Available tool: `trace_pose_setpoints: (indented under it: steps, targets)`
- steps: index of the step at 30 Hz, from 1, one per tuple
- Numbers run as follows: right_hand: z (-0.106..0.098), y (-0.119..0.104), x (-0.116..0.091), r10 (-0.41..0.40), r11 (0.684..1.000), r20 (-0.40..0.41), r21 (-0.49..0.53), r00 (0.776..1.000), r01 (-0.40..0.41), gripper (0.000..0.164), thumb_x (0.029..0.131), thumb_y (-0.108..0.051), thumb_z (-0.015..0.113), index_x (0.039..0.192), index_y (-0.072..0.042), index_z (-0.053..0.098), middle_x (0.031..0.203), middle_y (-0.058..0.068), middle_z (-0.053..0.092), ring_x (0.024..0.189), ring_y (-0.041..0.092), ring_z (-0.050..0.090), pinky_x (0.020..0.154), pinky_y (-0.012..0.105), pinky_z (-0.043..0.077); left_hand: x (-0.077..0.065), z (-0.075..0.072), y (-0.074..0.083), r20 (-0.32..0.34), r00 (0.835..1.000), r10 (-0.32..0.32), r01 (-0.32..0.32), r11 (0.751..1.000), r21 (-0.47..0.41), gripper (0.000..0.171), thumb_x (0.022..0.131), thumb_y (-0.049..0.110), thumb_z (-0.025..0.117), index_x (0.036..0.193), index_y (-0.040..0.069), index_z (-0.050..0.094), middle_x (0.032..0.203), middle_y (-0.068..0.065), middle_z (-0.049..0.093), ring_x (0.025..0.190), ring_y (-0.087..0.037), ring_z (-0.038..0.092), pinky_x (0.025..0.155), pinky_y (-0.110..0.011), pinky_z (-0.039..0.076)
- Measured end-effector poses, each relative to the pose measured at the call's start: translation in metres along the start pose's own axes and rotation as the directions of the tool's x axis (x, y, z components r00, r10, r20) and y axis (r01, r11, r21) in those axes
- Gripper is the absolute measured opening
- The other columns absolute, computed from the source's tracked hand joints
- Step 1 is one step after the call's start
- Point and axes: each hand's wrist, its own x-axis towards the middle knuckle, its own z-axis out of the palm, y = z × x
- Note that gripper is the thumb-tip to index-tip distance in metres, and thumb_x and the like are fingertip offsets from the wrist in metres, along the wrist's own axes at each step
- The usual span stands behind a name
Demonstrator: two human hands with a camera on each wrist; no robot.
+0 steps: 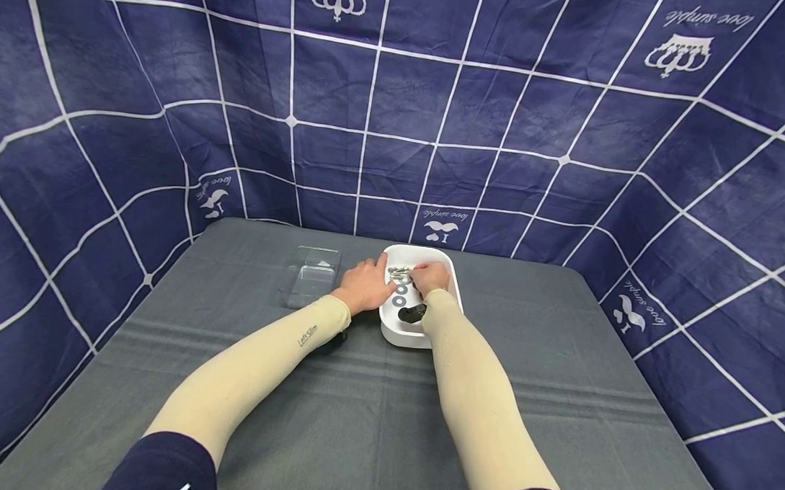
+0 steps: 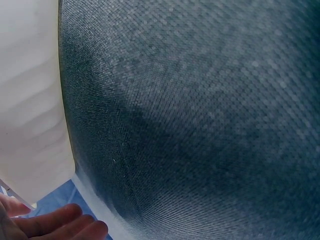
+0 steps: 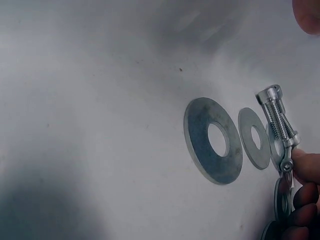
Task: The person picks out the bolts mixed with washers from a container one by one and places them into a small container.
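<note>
A white plastic bin (image 1: 454,294) stands on the grey table, holding silver bolts (image 1: 399,270) toward its far end and several flat grey washers (image 1: 399,301). Its left rim has my left hand (image 1: 367,284) resting on it, thumb toward the inside and fingers extended along the wall. Those fingers (image 2: 57,222) show beside the bin's outer wall (image 2: 30,100) in the left wrist view. My right hand (image 1: 433,277) reaches into the bin, its bent fingertips (image 3: 306,167) pinching at the lower end of the bolts (image 3: 278,117). A large washer (image 3: 200,142) lies flat beside smaller ones.
Left of the bin sits a clear plastic tray (image 1: 315,278) with compartments. A dark device (image 1: 411,314) at my right wrist overlaps the near part of the bin. Blue cloth with white grid lines (image 1: 403,130) hangs round the table's back and sides.
</note>
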Motion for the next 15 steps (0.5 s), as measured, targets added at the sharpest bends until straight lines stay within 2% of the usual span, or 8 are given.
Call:
trace_pose_setpoints:
  steps: [6, 15]
  targets:
    - [-0.0028, -0.0021, -0.0004, 0.001, 1.0, 0.014, -0.015, 1.0, -0.001, 0.012, 0.084, -0.021, 0.074, 0.09, -0.012, 0.08, 0.086, 0.004, 0.074, 0.083, 0.021, 0.065, 0.072, 0.029, 0.05, -0.0004, -0.0018, 0.0013, 0.01, 1.0, 0.0, 0.0, 1.0, 0.0, 0.077, 0.097, 0.047, 0.052, 0.158, 0.008, 0.025, 0.137, -0.023, 0.056, 0.127, -0.037, 0.055, 0.098, -0.053, 0.05]
    - [-0.0054, -0.0045, -0.0056, 0.002, 0.999, 0.02, -0.054, 1.0, -0.001, 0.013, 0.086, -0.021, 0.072, 0.089, -0.011, 0.079, 0.091, 0.006, 0.075, 0.083, 0.023, 0.065, 0.066, 0.028, 0.048, -0.0013, -0.0024, 0.0022, -0.002, 1.0, 0.001, -0.001, 1.0, 0.007, 0.077, 0.097, 0.046, 0.054, 0.157, 0.007, 0.027, 0.136, -0.024, 0.056, 0.125, -0.038, 0.055, 0.097, -0.053, 0.05]
